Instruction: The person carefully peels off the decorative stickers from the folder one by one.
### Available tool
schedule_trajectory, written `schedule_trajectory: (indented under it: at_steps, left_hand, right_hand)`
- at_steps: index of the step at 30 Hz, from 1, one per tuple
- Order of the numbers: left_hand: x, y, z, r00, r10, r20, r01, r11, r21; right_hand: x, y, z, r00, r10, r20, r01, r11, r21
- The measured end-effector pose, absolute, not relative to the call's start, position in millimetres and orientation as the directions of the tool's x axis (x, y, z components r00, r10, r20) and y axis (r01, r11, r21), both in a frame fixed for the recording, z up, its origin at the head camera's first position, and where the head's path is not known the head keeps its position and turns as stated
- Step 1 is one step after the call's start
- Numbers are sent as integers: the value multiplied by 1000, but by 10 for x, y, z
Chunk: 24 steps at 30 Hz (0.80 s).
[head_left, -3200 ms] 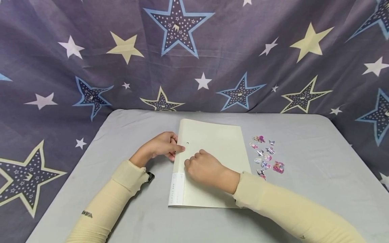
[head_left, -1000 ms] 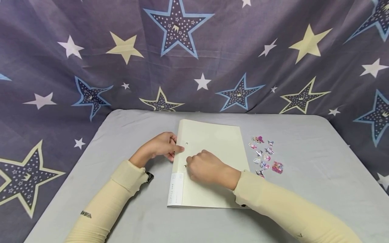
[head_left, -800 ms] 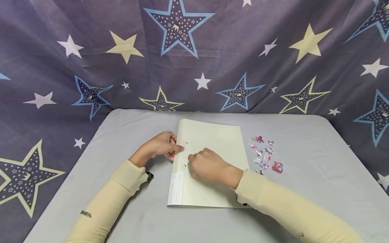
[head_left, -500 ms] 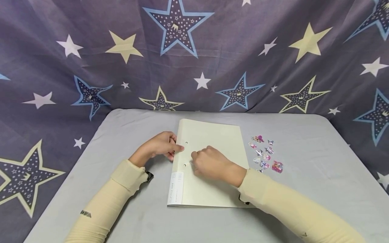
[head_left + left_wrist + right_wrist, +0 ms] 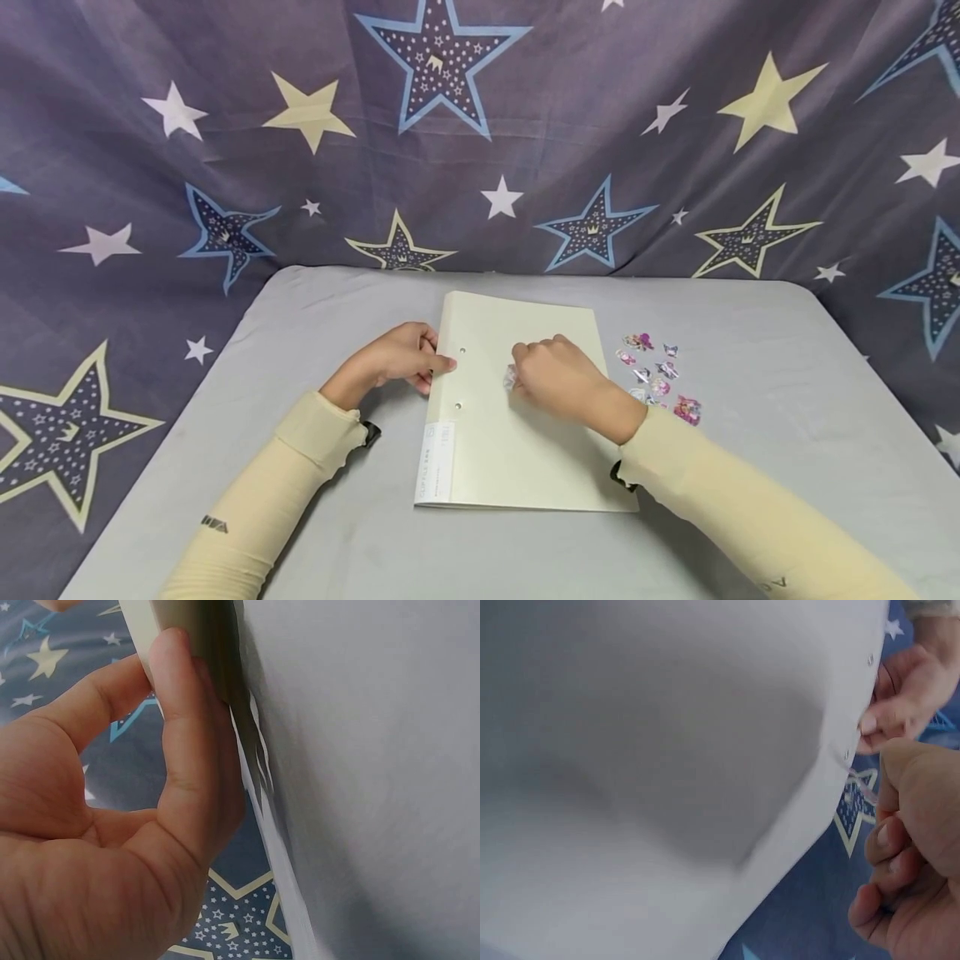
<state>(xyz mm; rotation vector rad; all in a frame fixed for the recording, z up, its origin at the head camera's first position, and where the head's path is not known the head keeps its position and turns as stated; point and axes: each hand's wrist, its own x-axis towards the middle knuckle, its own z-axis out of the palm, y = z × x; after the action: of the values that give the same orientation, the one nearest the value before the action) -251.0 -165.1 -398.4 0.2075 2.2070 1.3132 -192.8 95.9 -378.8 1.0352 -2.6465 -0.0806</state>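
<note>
A cream clip file folder (image 5: 540, 467) lies on the table with a white label (image 5: 435, 461) along its spine. My left hand (image 5: 401, 358) grips the folder's spine, thumb on top and fingers against the side; the left wrist view shows the fingers (image 5: 187, 742) on the spine. Over the cover, my right hand (image 5: 558, 379) pinches a small translucent sticker (image 5: 510, 377) between thumb and forefinger. In the right wrist view the sticker (image 5: 859, 781) appears edge-on as a thin clear strip. Its print cannot be made out.
Several small colourful stickers (image 5: 660, 386) lie loose to the folder's right, with a larger pink one (image 5: 687, 409) among them. Two metal-rimmed holes (image 5: 458, 406) show near the spine. A star-patterned curtain (image 5: 480, 167) hangs behind the grey-covered table (image 5: 765, 367).
My right hand has drawn away from the spine, up and to the right, and the sticker now shows in its fingers. The lower hole has come into view. My left hand stays put.
</note>
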Motion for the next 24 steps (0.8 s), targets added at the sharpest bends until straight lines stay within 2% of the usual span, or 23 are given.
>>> schedule_trajectory:
  at_steps: [7, 14, 19, 24]
  left_hand:
    - [-2502, -1650, -3982, -834, 395, -386, -148, 514, 845]
    - [-2508, -1625, -3977, -830, 403, -385, -150, 502, 851]
    - [-2507, -1616, -3984, -830, 401, -387, -158, 495, 854]
    - [-2506, -1631, -3984, -832, 395, -389, -161, 499, 851]
  right_hand:
    - [-1974, 1186, -3713, -760, -602, 247, -591, 797, 123]
    - [-2037, 1500, -3706, -866, -467, 177, -460, 884, 84]
    - [-2093, 1779, -3666, -932, -361, 41, -359, 932, 50]
    - [-2149, 2001, -3625, -953, -270, -136, -276, 961, 30]
